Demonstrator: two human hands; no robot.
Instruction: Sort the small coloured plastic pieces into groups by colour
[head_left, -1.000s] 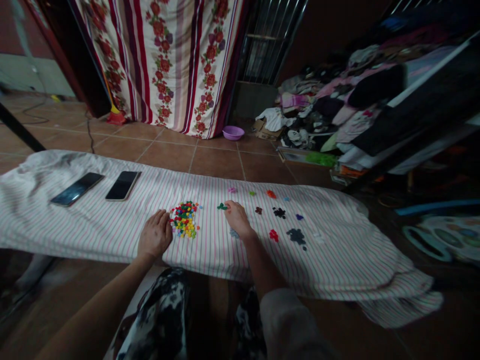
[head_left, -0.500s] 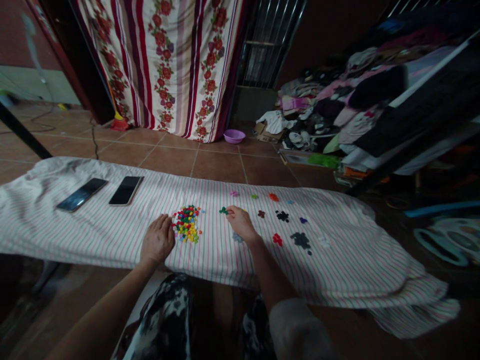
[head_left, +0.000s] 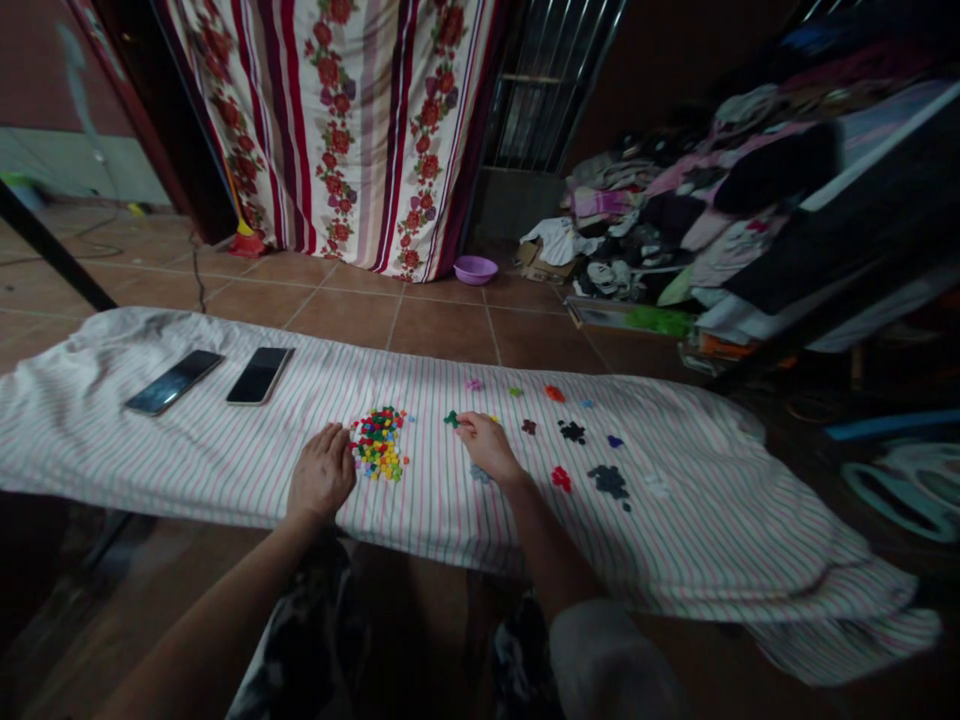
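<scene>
On a striped cloth (head_left: 420, 520) lies a mixed heap of small coloured pieces (head_left: 381, 443). My left hand (head_left: 322, 472) rests at the heap's left edge, fingers together; whether it holds a piece is hidden. My right hand (head_left: 486, 443) is pinched at a small green pile (head_left: 451, 419); anything between its fingertips is too small to make out. A grey pile (head_left: 480, 473) and a few yellow pieces are partly covered by this hand. Right of it are brown (head_left: 529, 426), black (head_left: 572, 431), red (head_left: 560, 479) and dark grey (head_left: 609, 482) piles.
Two phones (head_left: 176, 382) (head_left: 259, 375) lie on the cloth's left part. Pink (head_left: 474, 384), lime (head_left: 515, 391), orange (head_left: 554, 393) and purple (head_left: 615, 441) pieces sit farther back and right. Beyond, a purple basin (head_left: 475, 269) stands on the floor beside a curtain.
The whole view has shifted slightly, moving the scene a little to the right. Both hands remain in nearly the same places relative to the heap and the green pile.
</scene>
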